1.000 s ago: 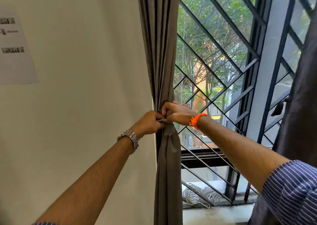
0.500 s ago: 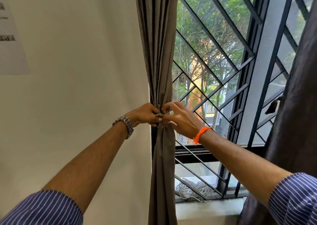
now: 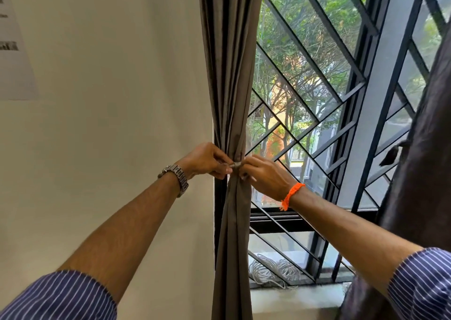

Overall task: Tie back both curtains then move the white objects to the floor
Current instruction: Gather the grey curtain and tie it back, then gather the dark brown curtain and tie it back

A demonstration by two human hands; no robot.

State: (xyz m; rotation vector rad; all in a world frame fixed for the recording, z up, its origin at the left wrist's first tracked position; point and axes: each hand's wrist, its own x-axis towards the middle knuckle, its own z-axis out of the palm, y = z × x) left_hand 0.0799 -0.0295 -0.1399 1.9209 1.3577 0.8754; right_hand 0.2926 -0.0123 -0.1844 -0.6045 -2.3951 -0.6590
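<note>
At the centre of the frame, my left hand (image 3: 206,159) and right hand (image 3: 264,176) meet against the gathered grey-brown curtain (image 3: 231,80), each closed in a pinch on an end of a small tie-back band (image 3: 235,165) that cinches the cloth at its narrowest point. The curtain hangs bunched against the pale wall (image 3: 109,124) that fills the left half of the frame, with the diamond-patterned window grille (image 3: 317,99) to its right and trees beyond. I judge this to be the first step of the task, fastening the first curtain; the next move calls for joining or knotting the two ends so the bundle holds when both hands let go. The second curtain (image 3: 424,173), dark and loose, hangs at the right edge of the frame, cut off by it and apparently not yet tied. Low and right of centre, behind the grille bars, lies a coil of white cord (image 3: 273,271) on the window ledge (image 3: 292,297), possibly among the white objects meant for the floor. How the band fastens is hidden by my fingers, the floor is out of view, and the print on the paper sheet (image 3: 14,51) at upper left is too blurred to read.
</note>
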